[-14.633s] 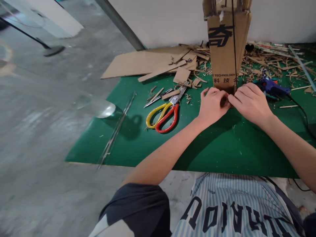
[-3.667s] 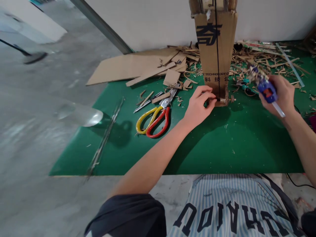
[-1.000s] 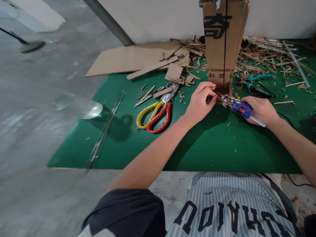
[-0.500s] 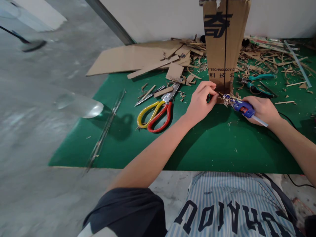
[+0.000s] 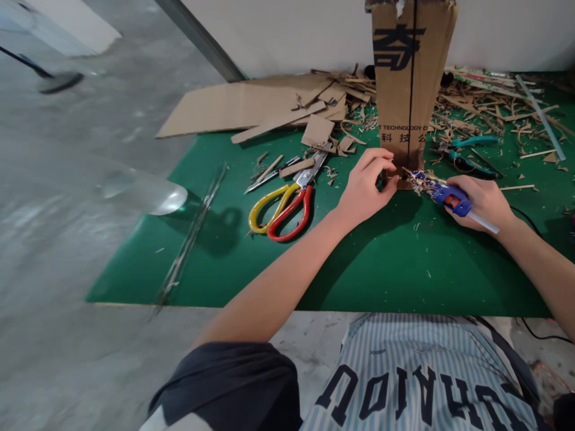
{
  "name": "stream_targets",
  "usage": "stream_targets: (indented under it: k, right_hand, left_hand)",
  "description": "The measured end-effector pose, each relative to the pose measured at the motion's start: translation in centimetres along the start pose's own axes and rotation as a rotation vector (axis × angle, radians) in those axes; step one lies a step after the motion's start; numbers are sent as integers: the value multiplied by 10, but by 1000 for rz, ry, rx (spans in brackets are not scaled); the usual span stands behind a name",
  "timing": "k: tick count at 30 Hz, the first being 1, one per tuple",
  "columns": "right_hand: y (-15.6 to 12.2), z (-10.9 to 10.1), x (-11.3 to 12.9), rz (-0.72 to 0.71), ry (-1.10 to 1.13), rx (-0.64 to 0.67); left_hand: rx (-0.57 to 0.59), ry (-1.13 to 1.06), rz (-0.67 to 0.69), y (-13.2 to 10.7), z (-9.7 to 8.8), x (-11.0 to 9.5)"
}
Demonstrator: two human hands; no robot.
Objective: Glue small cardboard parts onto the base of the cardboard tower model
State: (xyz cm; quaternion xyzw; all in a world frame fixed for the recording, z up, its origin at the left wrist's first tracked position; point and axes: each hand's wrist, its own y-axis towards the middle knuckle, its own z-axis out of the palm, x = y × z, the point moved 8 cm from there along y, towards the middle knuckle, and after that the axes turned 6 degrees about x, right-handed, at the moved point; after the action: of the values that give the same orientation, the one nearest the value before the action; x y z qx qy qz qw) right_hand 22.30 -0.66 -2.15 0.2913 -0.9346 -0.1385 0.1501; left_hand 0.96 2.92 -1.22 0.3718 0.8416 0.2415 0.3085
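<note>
Step in hand, as I judge it: gluing at the foot of the cardboard column, upper right of centre. The right hand's grip is wrapped round the blue glue gun, its tip near that foot. The left hand curls just beside; whether it pinches anything, I cannot tell. Next move seems to call for a steady tip. Green tabletop: scissors at centre, scraps upper right. Grey floor at left; white wall along the top.

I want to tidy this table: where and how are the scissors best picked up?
Probably by the yellow handle and red handle, from the near left: both loops lie uncovered and face the wearer, while the blades point away among cardboard scraps. The left forearm passes close on their right.
</note>
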Motion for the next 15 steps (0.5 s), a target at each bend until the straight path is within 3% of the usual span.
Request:
stream_targets:
  k: [6,11,15]
  right_hand:
    - [-3,-16,6,-75,76,-89]
    - [-5,-18,-6,57,96,-95]
    - [-1,-12,-6,63,99,-62]
  left_hand:
    - [-1,8,16,0,0,0]
    - [28,5,-10,0,4,3]
    - [27,15,-34,-1,5,5]
